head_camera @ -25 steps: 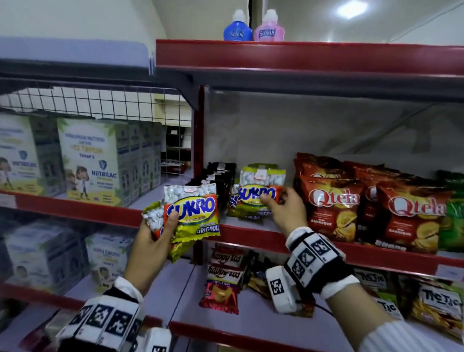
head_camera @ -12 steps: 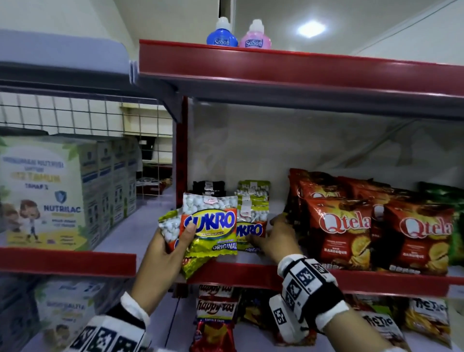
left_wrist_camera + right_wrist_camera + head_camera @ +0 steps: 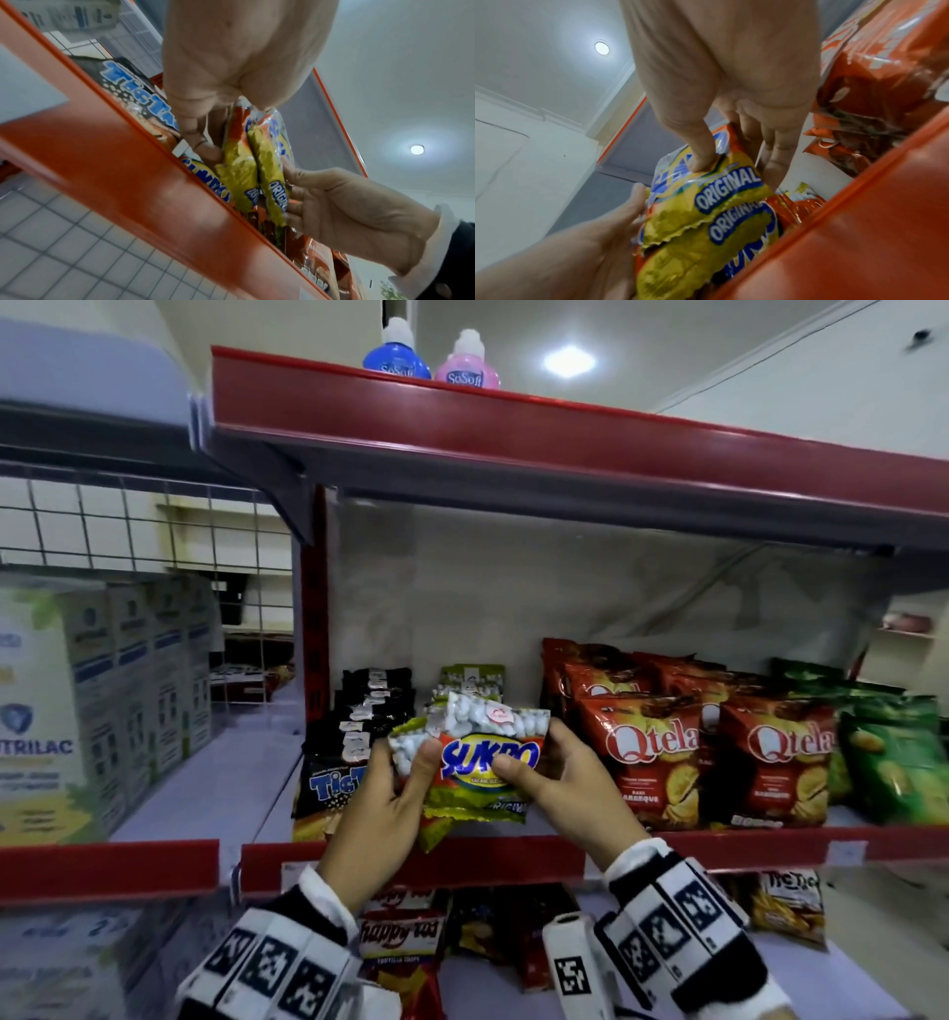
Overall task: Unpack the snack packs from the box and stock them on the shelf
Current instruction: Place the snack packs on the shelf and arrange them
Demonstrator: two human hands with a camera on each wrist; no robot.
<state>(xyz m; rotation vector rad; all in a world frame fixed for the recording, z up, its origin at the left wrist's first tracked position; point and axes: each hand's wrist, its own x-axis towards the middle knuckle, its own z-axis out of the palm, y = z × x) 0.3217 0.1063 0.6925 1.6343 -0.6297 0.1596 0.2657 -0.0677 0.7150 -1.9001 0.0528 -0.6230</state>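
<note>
Two yellow-and-red Sukro packs, one in front and one behind, are held together just above the red shelf edge. My left hand grips their left side, thumb on the front. My right hand pinches the front pack's right side, thumb on the logo and fingers behind. More Sukro packs stand in a row on the shelf right behind. The box is out of sight.
Black Tic Tac packs stand left of the Sukro row, red Qtela bags right of it, green bags farther right. The upper shelf hangs overhead with two bottles. Milk cartons fill the left bay.
My left hand carried the packs right and up, in front of the Sukro row. My right hand left the shelved pack and took hold of the front pack's right side.
</note>
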